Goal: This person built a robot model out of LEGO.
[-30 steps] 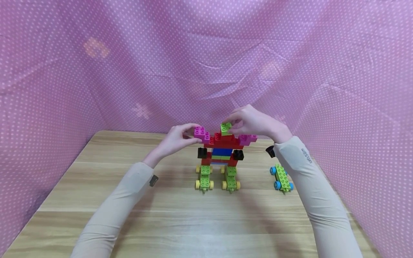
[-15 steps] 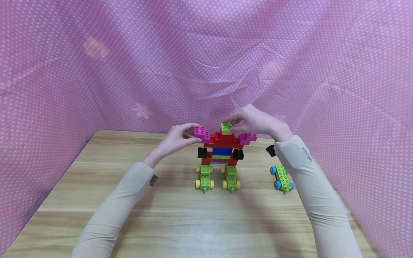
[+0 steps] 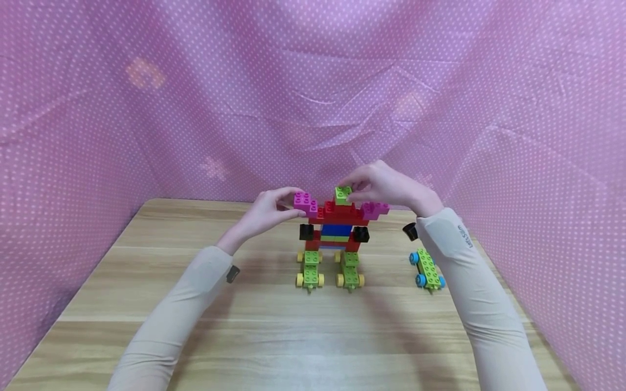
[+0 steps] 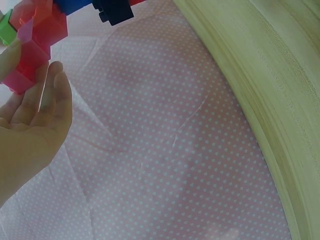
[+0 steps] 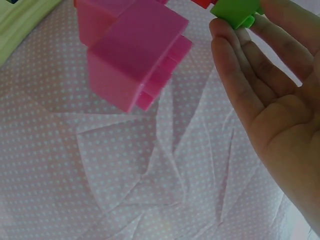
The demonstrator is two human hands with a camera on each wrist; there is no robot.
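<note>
A block figure [image 3: 335,231] stands mid-table on two green wheeled bases, with a red and blue body, black side pieces and a pink brick at each shoulder. My left hand [image 3: 289,203] pinches the left pink brick [image 3: 305,202], which shows by the fingers [image 4: 55,95] as the pink brick [image 4: 27,67] in the left wrist view. My right hand [image 3: 350,188] pinches the small green brick [image 3: 343,194] on top of the figure. The right wrist view shows the green brick [image 5: 234,11] at my fingertips [image 5: 222,37], with the right pink brick [image 5: 132,50] beside it.
A loose green cart with blue wheels [image 3: 427,269] lies right of the figure, near my right sleeve. A small black piece [image 3: 409,230] sits behind it. Pink dotted cloth [image 3: 313,98] walls in the wooden table [image 3: 274,331] on three sides.
</note>
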